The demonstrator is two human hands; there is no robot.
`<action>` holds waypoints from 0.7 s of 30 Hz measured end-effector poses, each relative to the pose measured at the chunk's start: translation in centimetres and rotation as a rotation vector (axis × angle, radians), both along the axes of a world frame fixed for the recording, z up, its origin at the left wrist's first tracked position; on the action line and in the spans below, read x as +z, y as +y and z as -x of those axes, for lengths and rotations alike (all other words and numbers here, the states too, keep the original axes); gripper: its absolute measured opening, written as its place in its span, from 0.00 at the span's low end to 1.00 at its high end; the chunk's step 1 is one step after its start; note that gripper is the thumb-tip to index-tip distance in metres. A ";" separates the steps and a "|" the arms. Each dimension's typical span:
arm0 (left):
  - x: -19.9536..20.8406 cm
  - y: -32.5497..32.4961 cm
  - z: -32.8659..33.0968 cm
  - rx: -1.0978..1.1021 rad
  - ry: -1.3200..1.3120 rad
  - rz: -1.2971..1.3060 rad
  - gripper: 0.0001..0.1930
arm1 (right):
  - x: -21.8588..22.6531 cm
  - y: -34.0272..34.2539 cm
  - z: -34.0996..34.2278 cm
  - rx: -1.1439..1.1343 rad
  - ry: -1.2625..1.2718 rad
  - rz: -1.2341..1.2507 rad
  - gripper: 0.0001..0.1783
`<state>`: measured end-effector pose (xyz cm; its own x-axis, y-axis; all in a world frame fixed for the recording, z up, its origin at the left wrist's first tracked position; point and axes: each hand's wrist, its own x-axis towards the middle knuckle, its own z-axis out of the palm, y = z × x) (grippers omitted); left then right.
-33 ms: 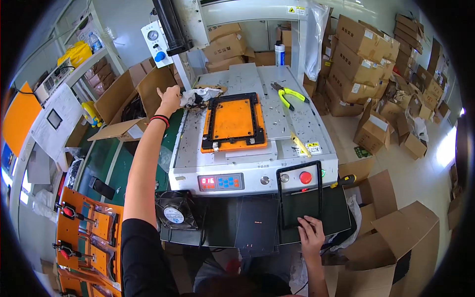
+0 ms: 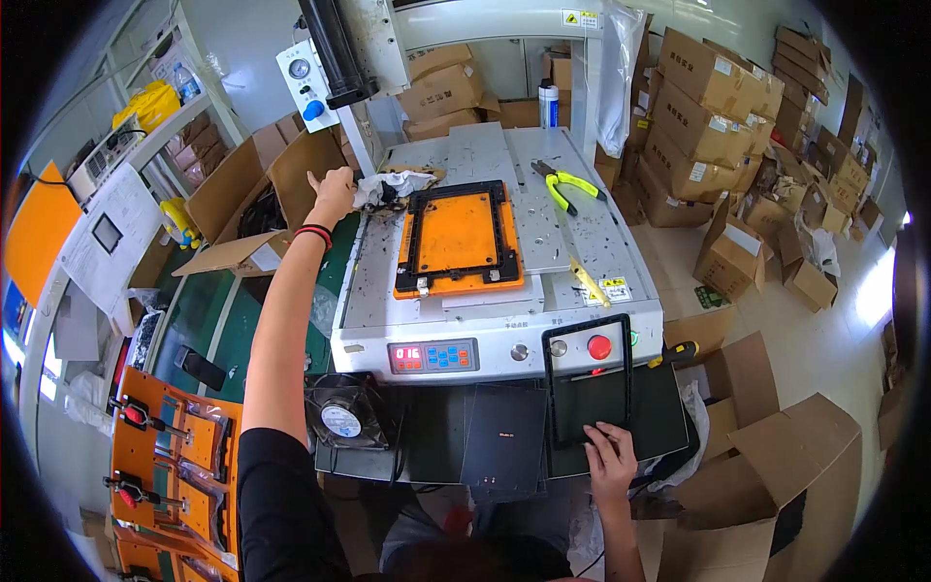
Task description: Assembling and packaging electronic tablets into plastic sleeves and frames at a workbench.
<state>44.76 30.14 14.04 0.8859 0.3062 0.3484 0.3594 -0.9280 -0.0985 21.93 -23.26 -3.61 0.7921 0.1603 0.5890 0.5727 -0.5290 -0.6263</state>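
One black frame (image 2: 550,388) is at four o'clock in the view, its lower edge held in the right hand (image 2: 609,458). Well apart, at ten o'clock, the left hand (image 2: 335,197) meets a crumpled white cloth (image 2: 407,182); I cannot tell whether it grips.

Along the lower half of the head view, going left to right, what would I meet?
Orange clamp fixtures, black-sleeved left arm, black fan, dark flat panel, black rectangular frame at the right hand, yellow-and-black screwdriver handle.
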 end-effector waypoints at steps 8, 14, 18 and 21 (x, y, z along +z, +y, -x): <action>0.8 -0.8 1.3 -0.016 0.008 0.087 0.11 | -0.2 0.2 0.1 0.002 0.019 -0.004 0.15; 3.4 1.4 2.2 0.005 -0.124 0.841 0.29 | 0.2 0.4 0.1 0.015 0.018 -0.019 0.17; 5.8 -1.3 4.6 0.005 -0.185 1.286 0.20 | 0.3 0.3 0.1 0.005 0.020 -0.011 0.17; 6.9 -2.2 8.2 -0.170 -0.213 1.477 0.20 | 0.0 0.2 0.0 0.021 0.002 -0.019 0.17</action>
